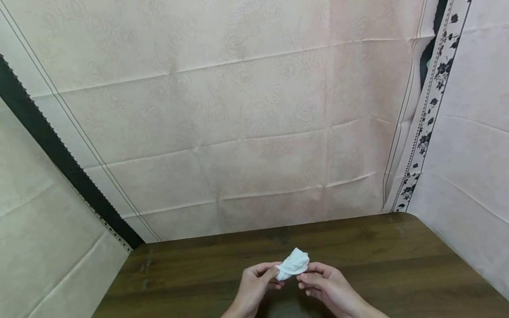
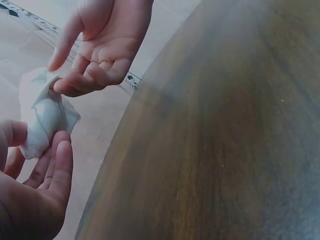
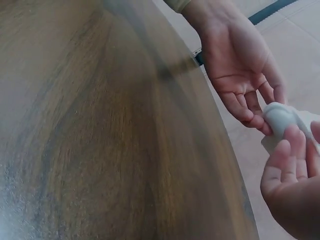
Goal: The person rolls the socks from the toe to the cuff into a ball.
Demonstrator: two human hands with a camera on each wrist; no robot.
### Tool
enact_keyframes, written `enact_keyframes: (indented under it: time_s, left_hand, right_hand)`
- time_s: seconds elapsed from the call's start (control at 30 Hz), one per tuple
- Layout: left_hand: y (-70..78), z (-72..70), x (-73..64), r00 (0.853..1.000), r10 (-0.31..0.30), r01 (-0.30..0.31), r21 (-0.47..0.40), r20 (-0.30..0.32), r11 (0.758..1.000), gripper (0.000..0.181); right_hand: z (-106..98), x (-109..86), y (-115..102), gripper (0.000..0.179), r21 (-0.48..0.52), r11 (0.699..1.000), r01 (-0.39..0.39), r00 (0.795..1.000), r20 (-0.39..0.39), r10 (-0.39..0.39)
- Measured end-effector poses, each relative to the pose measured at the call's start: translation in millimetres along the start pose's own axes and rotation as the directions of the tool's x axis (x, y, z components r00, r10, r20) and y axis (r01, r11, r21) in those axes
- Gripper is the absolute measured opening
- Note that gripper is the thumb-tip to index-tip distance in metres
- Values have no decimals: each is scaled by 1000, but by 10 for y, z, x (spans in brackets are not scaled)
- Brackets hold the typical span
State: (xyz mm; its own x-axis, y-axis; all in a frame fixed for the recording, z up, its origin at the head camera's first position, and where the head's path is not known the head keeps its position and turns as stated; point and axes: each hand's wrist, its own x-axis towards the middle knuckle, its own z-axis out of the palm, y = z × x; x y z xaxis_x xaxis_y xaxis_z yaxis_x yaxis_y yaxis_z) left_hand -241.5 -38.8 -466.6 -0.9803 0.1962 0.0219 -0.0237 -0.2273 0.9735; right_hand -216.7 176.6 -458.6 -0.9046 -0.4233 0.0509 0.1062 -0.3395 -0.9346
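Observation:
Held up over the wooden table is a small white cloth, folded and bunched, with a finely textured weave in the left wrist view. My left hand pinches its left end between thumb and fingers. On the other side my right hand pinches the lower right edge, thumb and forefinger together, the other fingers curled loosely. In the left wrist view the cloth hangs between both hands, with a fold standing out at its side. The right wrist view shows the cloth partly hidden by the right fingers.
Pale patterned sheets hang behind the table and along both sides. A dark strip runs down the left corner, and a floral border marks the right corner. The table's far edge meets the back sheet.

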Motion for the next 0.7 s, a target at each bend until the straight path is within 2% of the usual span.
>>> enact_keyframes:
  time_s: [0.07,0.13,0.23,0.33,0.43,0.57,0.63,0.7]
  left_hand:
    - [-8,9,-6,1000,7,-7,5,5,1000,25]
    - [-11,22,-17,1000,16,-17,13,17,1000,25]
    - [-11,37,-34,999,28,-29,28,33,999,24]
    - [-4,41,-45,999,31,-33,35,36,999,24]
    - [4,36,-50,999,35,-36,40,36,999,23]
    - [11,35,-52,999,36,-38,58,36,998,21]
    - [10,35,-52,999,32,-34,76,32,997,20]
    - [7,34,-54,999,25,-28,93,26,995,19]
  right_hand:
    - [15,19,21,6,-66,997,37,998,-43,-40]
    - [37,39,38,10,-161,985,69,992,-97,-85]
    - [76,68,52,23,-315,946,81,971,-190,-146]
    - [115,78,62,23,-409,910,67,948,-260,-186]
    - [150,80,68,20,-470,881,57,915,-328,-234]
    - [178,90,82,20,-528,846,71,849,-414,-329]
    - [186,89,91,22,-555,828,81,822,-433,-370]
    - [191,82,100,22,-586,805,94,808,-428,-406]
